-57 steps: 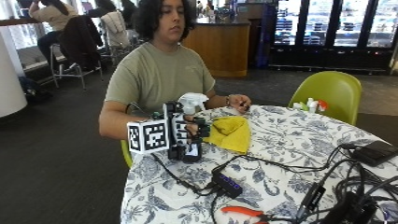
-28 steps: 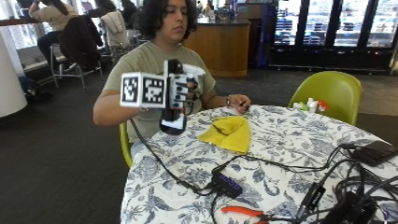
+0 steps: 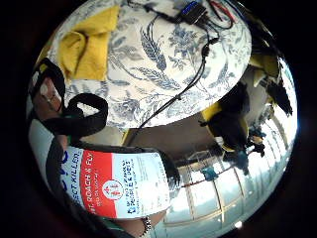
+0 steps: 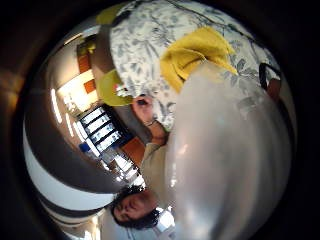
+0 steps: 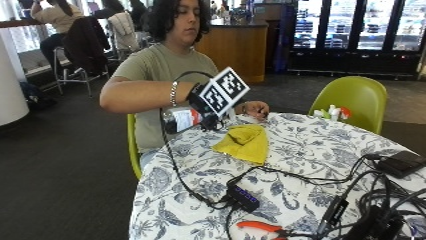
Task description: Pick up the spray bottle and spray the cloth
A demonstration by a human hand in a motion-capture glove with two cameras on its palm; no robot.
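Since the earlier frame we tipped the spray bottle [image 5: 181, 119] sideways, right hand [image 5: 203, 102] apparently wrapped around it; next, aiming at the cloth [image 5: 243, 142]

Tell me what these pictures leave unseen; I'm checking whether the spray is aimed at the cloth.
- Nozzle of the spray bottle: in the outside view the marker cube and the right hand cover it.
- Both palm views show only the bottle's body, so its aim at the yellow cloth is unclear.
- Trigger finger: hidden.
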